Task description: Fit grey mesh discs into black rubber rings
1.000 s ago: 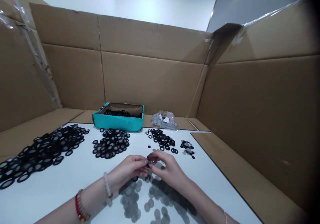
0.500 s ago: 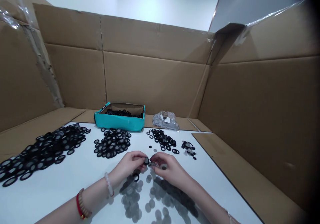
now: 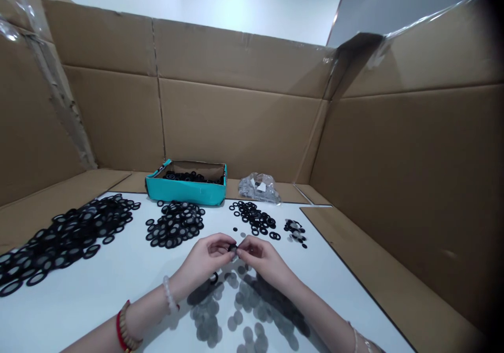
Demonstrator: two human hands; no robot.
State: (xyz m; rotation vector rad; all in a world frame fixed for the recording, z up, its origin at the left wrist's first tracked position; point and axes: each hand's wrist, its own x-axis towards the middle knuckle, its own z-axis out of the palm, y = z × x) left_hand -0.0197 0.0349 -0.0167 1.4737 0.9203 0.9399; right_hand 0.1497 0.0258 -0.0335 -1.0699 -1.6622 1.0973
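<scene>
A: Hands?

B: Left hand (image 3: 205, 261) and right hand (image 3: 263, 262) low over the white board (image 3: 98, 290), fingertips (image 3: 226, 244) brought together, both clamped on a small black ring (image 3: 232, 247). Too small to tell whether anything sits inside it.

A: Why so close together?

B: Likely for steadiness: a piece that small, easier to control from 2 sides.

A: Anything right beside them?

B: Just below the left hand, 1 loose black ring (image 3: 213, 278). Under both wrists, a scatter of grey discs (image 3: 236, 311).

A: Further off?

B: 4 heaps of black rings in a row across the board, largest heap (image 3: 66, 240) at far left, smallest heap (image 3: 295, 232) at far right, as if kept apart on purpose. Behind them, a teal box (image 3: 185, 191) with more black rings inside, and just beside it a clear plastic bag (image 3: 260, 187) on the cardboard.

A: And the tall brown walls?

B: Cardboard panels (image 3: 236, 132) around the board, probably a barrier against rings rolling away.
</scene>
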